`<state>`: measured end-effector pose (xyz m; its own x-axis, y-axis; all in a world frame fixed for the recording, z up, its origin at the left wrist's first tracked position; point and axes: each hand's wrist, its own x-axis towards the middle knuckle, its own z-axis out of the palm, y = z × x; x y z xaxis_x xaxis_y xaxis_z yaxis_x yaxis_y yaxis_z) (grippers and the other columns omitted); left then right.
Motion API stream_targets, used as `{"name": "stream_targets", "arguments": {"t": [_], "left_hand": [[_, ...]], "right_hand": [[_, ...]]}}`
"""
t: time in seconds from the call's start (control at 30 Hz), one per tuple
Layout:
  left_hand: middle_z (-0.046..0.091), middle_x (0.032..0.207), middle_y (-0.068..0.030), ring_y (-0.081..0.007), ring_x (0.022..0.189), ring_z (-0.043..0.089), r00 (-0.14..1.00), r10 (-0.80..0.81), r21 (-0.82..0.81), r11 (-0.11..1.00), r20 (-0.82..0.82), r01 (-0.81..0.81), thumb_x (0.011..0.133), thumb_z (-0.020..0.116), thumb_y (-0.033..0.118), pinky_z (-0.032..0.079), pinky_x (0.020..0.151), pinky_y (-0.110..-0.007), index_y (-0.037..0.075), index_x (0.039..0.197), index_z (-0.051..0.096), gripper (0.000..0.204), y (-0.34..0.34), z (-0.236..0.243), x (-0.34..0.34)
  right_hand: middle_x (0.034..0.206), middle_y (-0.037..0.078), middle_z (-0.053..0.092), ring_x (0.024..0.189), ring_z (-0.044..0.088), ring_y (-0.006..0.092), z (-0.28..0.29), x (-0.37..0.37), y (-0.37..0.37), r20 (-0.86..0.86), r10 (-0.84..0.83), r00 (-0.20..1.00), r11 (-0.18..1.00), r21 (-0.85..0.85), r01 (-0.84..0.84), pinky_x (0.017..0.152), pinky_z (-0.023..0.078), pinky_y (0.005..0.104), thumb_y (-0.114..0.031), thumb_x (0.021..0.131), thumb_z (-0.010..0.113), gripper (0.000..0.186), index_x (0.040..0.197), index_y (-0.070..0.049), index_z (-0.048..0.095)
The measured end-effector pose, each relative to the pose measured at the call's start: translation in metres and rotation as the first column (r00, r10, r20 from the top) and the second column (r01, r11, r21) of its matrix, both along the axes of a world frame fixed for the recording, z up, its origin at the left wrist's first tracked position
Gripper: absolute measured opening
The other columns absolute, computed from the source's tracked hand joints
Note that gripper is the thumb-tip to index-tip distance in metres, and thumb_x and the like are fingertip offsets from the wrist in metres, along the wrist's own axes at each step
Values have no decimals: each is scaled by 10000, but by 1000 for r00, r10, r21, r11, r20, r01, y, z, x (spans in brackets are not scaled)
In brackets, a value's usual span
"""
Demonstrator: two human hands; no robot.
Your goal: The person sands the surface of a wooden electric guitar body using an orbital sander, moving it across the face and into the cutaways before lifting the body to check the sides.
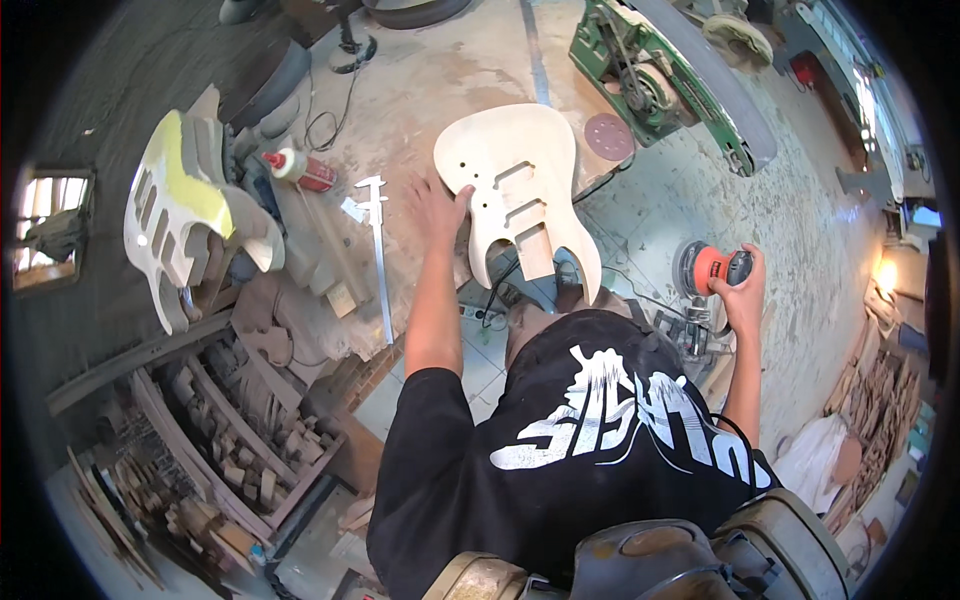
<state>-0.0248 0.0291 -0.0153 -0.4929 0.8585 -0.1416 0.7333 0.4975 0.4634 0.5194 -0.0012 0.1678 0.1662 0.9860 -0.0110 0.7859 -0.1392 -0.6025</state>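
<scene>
A pale, unfinished wooden guitar body (pixel 545 160) with cavities lies at the bench's front edge. My left hand (pixel 438 205) rests at its left side, fingers spread and thumb touching the wood. Off to the right, my right hand (pixel 742 292) holds an orange random orbital sander (pixel 712 268) with a dark round pad, away from the guitar body. A metal caliper (pixel 378 260) lies left of my left hand, beside a red-and-white bottle (pixel 315 174). A pink perforated sanding disc (pixel 606 138) sits at the upper right of the guitar body.
The dusty bench (pixel 440 60) carries a green machine (pixel 625 80) at back right and wood strips (pixel 335 270) at left. Another guitar body (pixel 160 210), partly yellow, stands at far left. A rack of offcuts (pixel 240 440) sits lower left; a cable crosses the tiled floor (pixel 480 380).
</scene>
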Motion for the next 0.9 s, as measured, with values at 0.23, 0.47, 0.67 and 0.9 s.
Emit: {"name": "stream_targets", "arguments": {"t": [0.23, 0.47, 0.67, 0.9], "left_hand": [[400, 1659, -187, -395, 1530, 363, 787, -508, 108, 813, -349, 572, 892, 793, 425, 322, 1252, -537, 117, 1537, 536, 760, 44, 43, 47], [695, 1239, -188, -366, 1167, 661, 596, -802, -161, 592, -29, 790, 879, 771, 434, 512, 1009, -535, 42, 1170, 679, 497, 65, 58, 67], [735, 1125, -201, -365, 1040, 716, 495, -816, -183, 558, -298, 810, 912, 701, 566, 538, 933, -494, 19, 1081, 684, 573, 57, 44, 69], [761, 958, -223, -360, 931, 753, 487, -826, -331, 561, -285, 758, 937, 653, 589, 571, 885, -464, 0, 1010, 675, 594, 59, 32, 76]], "right_hand": [[1290, 162, 590, 1259, 580, 360, 0, 27, -30, 38, -117, 992, 993, -8, 117, 1088, 458, 441, -126, 634, 819, 825, 1408, -102, 535], [1296, 150, 591, 1236, 607, 355, -15, 52, -58, -8, -228, 974, 973, -25, 228, 1056, 485, 449, -105, 640, 814, 827, 1416, -111, 530], [1333, 161, 584, 1247, 605, 365, -9, 60, -67, -143, -367, 919, 928, -132, 349, 1063, 477, 460, -68, 687, 797, 787, 1423, -119, 522], [1326, 160, 575, 1251, 593, 380, -30, 78, -54, -36, -297, 954, 951, -108, 291, 1058, 477, 471, -72, 688, 811, 803, 1430, -159, 514]]}}
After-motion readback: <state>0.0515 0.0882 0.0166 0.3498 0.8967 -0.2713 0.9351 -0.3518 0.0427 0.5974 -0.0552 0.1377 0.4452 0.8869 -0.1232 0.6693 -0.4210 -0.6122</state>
